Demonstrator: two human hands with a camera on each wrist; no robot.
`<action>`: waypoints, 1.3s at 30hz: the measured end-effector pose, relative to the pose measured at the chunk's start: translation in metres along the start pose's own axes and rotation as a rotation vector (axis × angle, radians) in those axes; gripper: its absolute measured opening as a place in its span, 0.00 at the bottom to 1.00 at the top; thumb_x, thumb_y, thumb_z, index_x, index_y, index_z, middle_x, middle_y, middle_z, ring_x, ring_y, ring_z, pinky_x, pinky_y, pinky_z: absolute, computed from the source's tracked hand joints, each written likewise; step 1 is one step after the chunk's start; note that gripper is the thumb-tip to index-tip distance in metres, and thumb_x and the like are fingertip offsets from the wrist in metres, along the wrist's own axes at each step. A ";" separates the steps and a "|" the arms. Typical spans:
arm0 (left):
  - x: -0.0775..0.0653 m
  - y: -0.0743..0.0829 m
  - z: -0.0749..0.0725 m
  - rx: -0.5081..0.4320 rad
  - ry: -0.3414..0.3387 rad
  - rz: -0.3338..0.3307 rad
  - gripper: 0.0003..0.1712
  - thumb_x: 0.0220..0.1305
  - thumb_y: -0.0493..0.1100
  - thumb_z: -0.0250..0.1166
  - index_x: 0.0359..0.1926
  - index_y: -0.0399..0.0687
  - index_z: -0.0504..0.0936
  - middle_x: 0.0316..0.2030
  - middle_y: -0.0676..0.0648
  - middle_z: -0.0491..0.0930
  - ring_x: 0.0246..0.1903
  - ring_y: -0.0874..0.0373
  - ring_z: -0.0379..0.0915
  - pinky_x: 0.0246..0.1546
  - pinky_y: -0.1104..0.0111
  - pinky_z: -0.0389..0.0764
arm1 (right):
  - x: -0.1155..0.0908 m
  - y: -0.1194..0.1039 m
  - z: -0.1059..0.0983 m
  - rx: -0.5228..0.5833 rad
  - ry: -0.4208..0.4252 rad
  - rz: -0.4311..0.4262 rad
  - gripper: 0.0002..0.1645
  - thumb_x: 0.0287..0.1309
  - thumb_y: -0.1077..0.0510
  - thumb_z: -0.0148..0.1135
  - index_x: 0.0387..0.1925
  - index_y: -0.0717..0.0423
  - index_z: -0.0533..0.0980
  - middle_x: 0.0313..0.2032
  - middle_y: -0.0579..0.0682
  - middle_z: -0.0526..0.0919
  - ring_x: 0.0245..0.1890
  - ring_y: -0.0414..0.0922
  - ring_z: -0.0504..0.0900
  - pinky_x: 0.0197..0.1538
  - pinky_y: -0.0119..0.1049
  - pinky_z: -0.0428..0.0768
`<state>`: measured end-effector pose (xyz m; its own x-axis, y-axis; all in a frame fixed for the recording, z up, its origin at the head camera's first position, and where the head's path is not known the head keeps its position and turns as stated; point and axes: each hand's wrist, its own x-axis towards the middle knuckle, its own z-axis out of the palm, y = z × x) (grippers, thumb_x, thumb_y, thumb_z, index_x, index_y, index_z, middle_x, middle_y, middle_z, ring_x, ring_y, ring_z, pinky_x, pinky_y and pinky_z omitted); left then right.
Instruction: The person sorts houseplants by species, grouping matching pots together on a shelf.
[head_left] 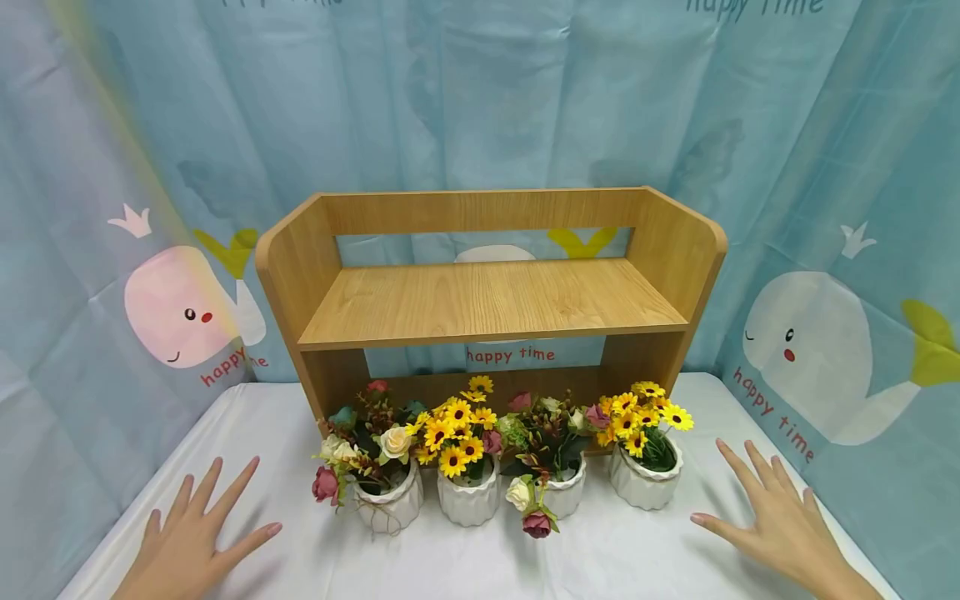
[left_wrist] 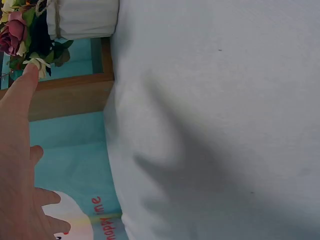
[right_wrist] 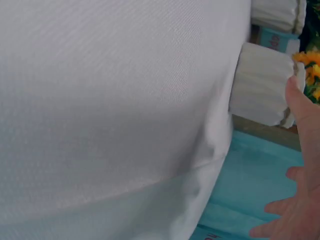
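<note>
My left hand (head_left: 187, 533) hovers over the white cloth left of the flowerpots, fingers spread, holding nothing. On the other side my right hand (head_left: 780, 521) is spread the same way, its thumb toward the rightmost pot. Four white ribbed pots would be counted as several; from the left, a rose pot (head_left: 390, 504), a sunflower pot (head_left: 468, 498), another rose pot (head_left: 564, 493) and a second sunflower pot (head_left: 647, 483) stand in a row. Pink and cream roses (head_left: 393, 442) fill the leftmost one. Yellow sunflowers (head_left: 637, 421) top the rightmost.
Behind the pots stands a two-tier wooden shelf (head_left: 495, 300) with raised side panels. The white cloth (head_left: 450, 567) covers the table. Blue curtains (head_left: 517, 100) with whale prints enclose the back and both sides.
</note>
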<state>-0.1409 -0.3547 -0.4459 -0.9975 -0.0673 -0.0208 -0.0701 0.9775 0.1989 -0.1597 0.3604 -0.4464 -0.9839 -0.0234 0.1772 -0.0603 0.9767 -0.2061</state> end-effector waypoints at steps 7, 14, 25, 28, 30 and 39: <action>0.005 0.009 -0.009 -0.014 0.051 0.054 0.59 0.67 0.77 0.59 0.85 0.55 0.47 0.75 0.17 0.47 0.67 0.07 0.44 0.57 0.11 0.42 | 0.001 -0.009 0.002 0.051 -0.016 0.003 0.70 0.55 0.24 0.71 0.86 0.44 0.46 0.75 0.79 0.56 0.68 0.88 0.56 0.57 0.92 0.54; 0.010 0.028 -0.024 -0.048 0.109 0.117 0.57 0.68 0.75 0.60 0.86 0.61 0.47 0.78 0.20 0.47 0.68 0.07 0.45 0.55 0.12 0.45 | 0.006 -0.019 0.005 0.114 -0.043 0.009 0.70 0.55 0.25 0.72 0.85 0.50 0.48 0.75 0.80 0.56 0.68 0.88 0.57 0.55 0.92 0.57; 0.018 0.051 -0.038 -0.081 0.136 0.203 0.54 0.70 0.72 0.61 0.86 0.65 0.47 0.80 0.24 0.48 0.72 0.12 0.46 0.58 0.14 0.48 | 0.011 -0.037 0.010 0.250 -0.056 -0.018 0.66 0.58 0.30 0.73 0.83 0.57 0.52 0.75 0.79 0.57 0.71 0.81 0.61 0.59 0.84 0.67; 0.022 0.056 -0.042 -0.084 0.130 0.215 0.53 0.71 0.72 0.61 0.86 0.65 0.46 0.80 0.24 0.49 0.72 0.12 0.46 0.58 0.14 0.49 | 0.012 -0.043 0.011 0.275 -0.056 -0.025 0.66 0.58 0.31 0.73 0.82 0.59 0.53 0.75 0.79 0.58 0.70 0.80 0.62 0.60 0.82 0.69; 0.024 0.059 -0.044 -0.090 0.128 0.223 0.53 0.72 0.71 0.60 0.86 0.64 0.45 0.79 0.24 0.49 0.72 0.12 0.46 0.58 0.14 0.50 | 0.013 -0.046 0.012 0.295 -0.053 -0.027 0.65 0.58 0.31 0.74 0.82 0.60 0.53 0.74 0.79 0.59 0.70 0.80 0.63 0.61 0.81 0.70; 0.036 0.071 -0.061 -0.133 0.124 0.264 0.53 0.75 0.68 0.58 0.85 0.46 0.48 0.78 0.22 0.51 0.72 0.17 0.51 0.61 0.19 0.59 | 0.021 -0.058 0.015 0.348 -0.089 0.003 0.64 0.62 0.34 0.72 0.81 0.64 0.52 0.75 0.78 0.59 0.70 0.81 0.64 0.61 0.79 0.72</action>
<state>-0.1819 -0.3004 -0.3724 -0.9740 0.1536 0.1665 0.1994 0.9301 0.3084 -0.1791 0.3004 -0.4455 -0.9940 -0.0536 0.0948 -0.0957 0.8458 -0.5249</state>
